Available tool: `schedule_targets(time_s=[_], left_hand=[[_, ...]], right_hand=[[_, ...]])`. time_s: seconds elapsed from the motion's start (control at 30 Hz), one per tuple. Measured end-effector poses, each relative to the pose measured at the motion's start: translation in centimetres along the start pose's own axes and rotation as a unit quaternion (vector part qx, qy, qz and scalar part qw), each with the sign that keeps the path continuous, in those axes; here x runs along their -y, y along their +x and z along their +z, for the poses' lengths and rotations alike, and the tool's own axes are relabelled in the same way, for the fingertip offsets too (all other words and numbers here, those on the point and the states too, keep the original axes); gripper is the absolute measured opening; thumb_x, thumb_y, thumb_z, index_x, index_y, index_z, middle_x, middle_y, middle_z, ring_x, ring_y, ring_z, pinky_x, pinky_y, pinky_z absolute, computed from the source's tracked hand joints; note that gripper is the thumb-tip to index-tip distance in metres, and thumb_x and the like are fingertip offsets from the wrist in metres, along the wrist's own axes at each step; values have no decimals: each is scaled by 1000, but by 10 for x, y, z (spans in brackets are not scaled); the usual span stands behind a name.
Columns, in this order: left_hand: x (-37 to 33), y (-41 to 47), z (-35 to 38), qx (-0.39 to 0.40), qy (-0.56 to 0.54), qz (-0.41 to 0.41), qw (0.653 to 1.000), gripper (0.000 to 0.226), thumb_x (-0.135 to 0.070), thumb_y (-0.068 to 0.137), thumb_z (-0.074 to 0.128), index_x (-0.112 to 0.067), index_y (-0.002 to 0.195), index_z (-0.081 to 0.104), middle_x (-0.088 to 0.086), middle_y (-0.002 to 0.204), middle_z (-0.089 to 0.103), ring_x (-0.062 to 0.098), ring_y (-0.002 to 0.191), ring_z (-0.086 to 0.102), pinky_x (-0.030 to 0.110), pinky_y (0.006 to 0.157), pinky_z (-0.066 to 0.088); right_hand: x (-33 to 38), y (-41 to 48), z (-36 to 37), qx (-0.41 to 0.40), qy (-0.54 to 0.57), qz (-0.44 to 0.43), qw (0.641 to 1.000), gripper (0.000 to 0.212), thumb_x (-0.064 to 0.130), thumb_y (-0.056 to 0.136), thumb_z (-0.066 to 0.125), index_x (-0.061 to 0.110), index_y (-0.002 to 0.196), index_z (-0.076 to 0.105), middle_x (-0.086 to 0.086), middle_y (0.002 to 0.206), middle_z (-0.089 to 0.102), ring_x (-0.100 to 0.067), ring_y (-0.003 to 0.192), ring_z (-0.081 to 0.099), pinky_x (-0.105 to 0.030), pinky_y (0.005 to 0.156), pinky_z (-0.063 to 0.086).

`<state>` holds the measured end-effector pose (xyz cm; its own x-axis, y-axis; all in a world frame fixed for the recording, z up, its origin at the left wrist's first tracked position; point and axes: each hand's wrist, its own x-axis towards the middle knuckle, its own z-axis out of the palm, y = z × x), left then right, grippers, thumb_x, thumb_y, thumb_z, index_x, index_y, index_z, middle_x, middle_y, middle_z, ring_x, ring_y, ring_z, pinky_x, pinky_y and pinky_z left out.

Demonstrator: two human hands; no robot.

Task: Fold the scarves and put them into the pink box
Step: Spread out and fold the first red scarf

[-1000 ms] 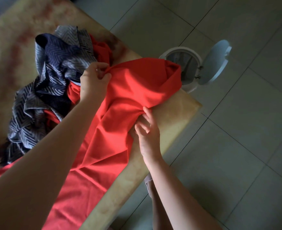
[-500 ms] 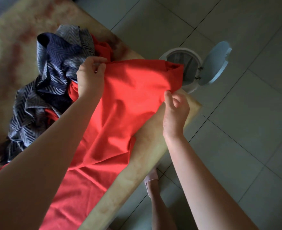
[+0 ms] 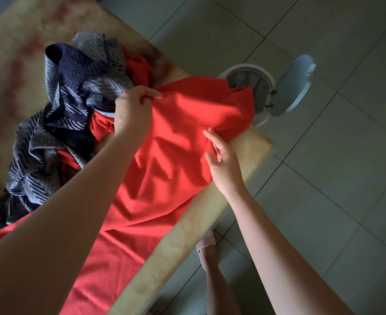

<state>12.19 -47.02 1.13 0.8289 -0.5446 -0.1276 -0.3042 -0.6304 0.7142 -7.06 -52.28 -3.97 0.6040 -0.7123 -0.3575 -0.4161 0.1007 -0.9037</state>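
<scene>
A large red scarf lies spread along the marbled table, its far end hanging past the table's right corner. My left hand pinches the scarf's far left edge and lifts it slightly. My right hand grips a fold of the red cloth near the table's right edge. A crumpled blue and grey zigzag scarf is piled to the left, over more red cloth. No pink box is in view.
A white round bin with its lid flipped open stands on the grey tiled floor just past the table corner. My foot in a light sock is below the table edge.
My right hand moved back from the scarf's edge at the table corner and took a fold further in. The left hand shifted slightly right, still holding the red edge; the cloth is more rumpled.
</scene>
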Motion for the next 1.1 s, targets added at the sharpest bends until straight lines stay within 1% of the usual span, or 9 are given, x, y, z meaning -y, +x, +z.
schedule_targets(time_s=[0.1, 0.23, 0.33, 0.4, 0.5, 0.63, 0.77, 0.93, 1.1], left_hand=[[2, -11, 10, 105, 12, 15, 994, 23, -10, 82, 65, -12, 105, 71, 3, 101, 68, 15, 86, 60, 6, 75, 36], [12, -36, 36, 196, 126, 37, 972, 56, -48, 61, 81, -27, 110, 66, 9, 124, 50, 27, 116, 47, 34, 105, 33], [10, -56, 48, 217, 192, 21, 957, 62, -63, 54, 77, -41, 111, 60, 6, 135, 31, 28, 128, 27, 40, 115, 14], [9, -65, 55, 215, 184, 16, 959, 59, -67, 54, 74, -43, 106, 62, 6, 137, 27, 27, 131, 22, 42, 116, 9], [10, -68, 61, 178, 147, -12, 973, 39, -62, 63, 72, -42, 96, 67, 5, 135, 30, 25, 132, 21, 39, 116, 7], [13, -64, 62, 131, 116, -20, 984, 20, -46, 75, 71, -35, 92, 71, 6, 129, 39, 28, 127, 27, 35, 112, 14], [17, -54, 58, 99, 90, -22, 991, 16, -37, 79, 71, -31, 93, 72, 8, 126, 44, 28, 126, 31, 31, 109, 17], [23, -43, 46, 81, 87, -29, 992, 20, -36, 78, 71, -27, 97, 73, 11, 127, 46, 29, 125, 33, 30, 108, 20], [29, -39, 46, 91, 84, -25, 992, 21, -33, 78, 72, -24, 97, 73, 12, 125, 50, 28, 125, 36, 32, 107, 24]], right_hand=[[-2, -4, -5, -43, 115, 61, 990, 66, -24, 78, 27, 5, 135, 44, -7, 142, 44, -15, 129, 46, -26, 111, 35], [-12, -1, -13, -138, -3, 82, 987, 47, -7, 81, 49, 9, 123, 58, -6, 120, 63, -17, 102, 63, -38, 97, 48], [-13, -5, -6, -84, -40, 62, 994, 45, 6, 77, 52, 12, 119, 64, -5, 113, 69, -18, 103, 65, -41, 96, 49], [-9, -10, -2, -49, -28, 51, 997, 44, 1, 79, 50, 11, 119, 65, -1, 109, 70, -11, 99, 65, -34, 96, 49], [-8, -13, 0, -40, 1, 68, 997, 45, -9, 84, 45, 9, 121, 63, 13, 85, 62, 9, 74, 55, -15, 80, 43], [-9, -17, 4, -106, 83, 92, 987, 43, 3, 79, 56, 16, 120, 61, -3, 114, 64, -12, 105, 61, -36, 99, 47], [-8, -14, 2, -131, 227, 162, 951, 43, -3, 86, 60, 6, 126, 47, 2, 103, 58, -5, 84, 60, -24, 78, 55], [-1, -4, 15, -82, 187, 199, 958, 48, 14, 86, 66, 8, 129, 47, 1, 95, 65, -9, 85, 62, -25, 75, 50], [5, 11, 24, -99, 100, 187, 972, 27, 36, 84, 69, 12, 94, 64, 4, 75, 60, -6, 69, 53, -23, 72, 41]])
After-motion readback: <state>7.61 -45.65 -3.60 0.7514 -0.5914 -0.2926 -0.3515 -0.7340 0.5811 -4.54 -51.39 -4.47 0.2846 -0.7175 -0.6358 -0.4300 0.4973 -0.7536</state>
